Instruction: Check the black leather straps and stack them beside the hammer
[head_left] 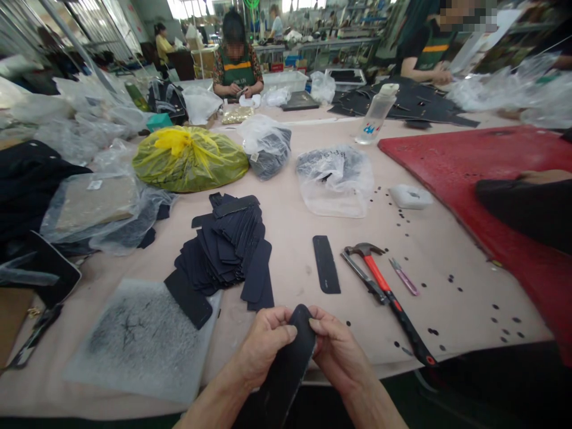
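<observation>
At the table's front edge, my left hand (272, 339) pinches one side of a long black strip (290, 357) with a rounded end. My right hand (335, 339) grips its opposite edge near the tip; the strip's lower part runs down toward my lap. Ahead and to the left lies a loose pile of similar dark strips (223, 244). A single dark strip (326, 264) rests flat beyond my hands. Right of it are a claw hammer (386, 286) with a red and black handle, a metal tool (364, 275) beside its head, and a small pink-handled tool (404, 277).
A scuffed translucent board (138, 345) lies front left. Behind the pile are a yellow bag (190, 158) and clear plastic bags (335, 179). A bottle (378, 113), a white block (411, 196) and a red board (482, 161) occupy the right. Small black discs are scattered about. Co-workers sit opposite and right.
</observation>
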`<action>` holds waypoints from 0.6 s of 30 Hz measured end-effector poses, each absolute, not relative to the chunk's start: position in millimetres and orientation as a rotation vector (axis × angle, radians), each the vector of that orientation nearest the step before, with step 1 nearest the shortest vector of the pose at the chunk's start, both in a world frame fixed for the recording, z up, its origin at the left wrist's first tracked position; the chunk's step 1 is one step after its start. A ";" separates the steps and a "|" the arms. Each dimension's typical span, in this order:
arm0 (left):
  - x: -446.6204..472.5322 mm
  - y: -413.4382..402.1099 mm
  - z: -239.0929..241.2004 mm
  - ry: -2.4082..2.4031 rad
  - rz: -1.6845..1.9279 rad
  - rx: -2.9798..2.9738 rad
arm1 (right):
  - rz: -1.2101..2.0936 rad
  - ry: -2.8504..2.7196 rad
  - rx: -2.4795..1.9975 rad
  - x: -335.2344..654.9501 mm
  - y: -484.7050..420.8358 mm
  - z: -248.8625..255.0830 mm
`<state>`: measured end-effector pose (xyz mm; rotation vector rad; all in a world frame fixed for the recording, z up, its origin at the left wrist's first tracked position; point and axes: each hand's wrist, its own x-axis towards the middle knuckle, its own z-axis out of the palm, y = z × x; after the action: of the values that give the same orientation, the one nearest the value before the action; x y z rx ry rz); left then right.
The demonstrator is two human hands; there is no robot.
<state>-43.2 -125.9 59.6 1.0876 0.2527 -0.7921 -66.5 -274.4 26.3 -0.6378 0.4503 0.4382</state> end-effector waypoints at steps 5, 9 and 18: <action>-46.6 -126.3 52.4 0.210 -0.763 1.115 | 0.365 0.418 -0.817 -68.1 -279.4 24.9; -45.1 -126.1 58.4 0.178 -0.744 1.306 | -0.020 0.217 -1.533 -68.4 -289.9 35.2; -46.5 -123.9 63.3 -0.178 -0.541 1.777 | -0.139 -0.293 -2.174 -78.6 -287.4 51.3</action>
<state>-46.5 -123.9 63.3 1.7775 -0.1778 -0.5408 -78.6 -287.4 51.3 -2.1741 -0.2929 -0.1390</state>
